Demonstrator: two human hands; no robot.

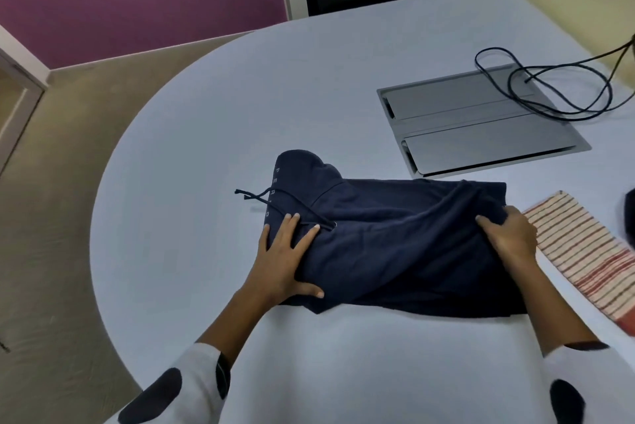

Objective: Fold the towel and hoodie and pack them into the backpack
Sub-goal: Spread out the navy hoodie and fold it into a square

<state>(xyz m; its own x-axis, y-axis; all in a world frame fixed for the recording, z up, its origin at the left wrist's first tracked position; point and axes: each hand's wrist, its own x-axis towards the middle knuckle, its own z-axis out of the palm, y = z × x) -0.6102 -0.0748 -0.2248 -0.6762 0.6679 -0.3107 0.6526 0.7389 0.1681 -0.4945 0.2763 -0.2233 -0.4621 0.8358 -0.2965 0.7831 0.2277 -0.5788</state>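
Presently the navy hoodie lies partly folded on the near surface. Left hand rests flat on its left end, fingers spread. Right hand grips a bunched fold at its right end. Striped towel lies folded just right of the hoodie.

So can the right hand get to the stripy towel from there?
Probably yes. The right hand grips the hoodie right beside the striped towel, and nothing lies between them. It would have to let go of the hoodie first.
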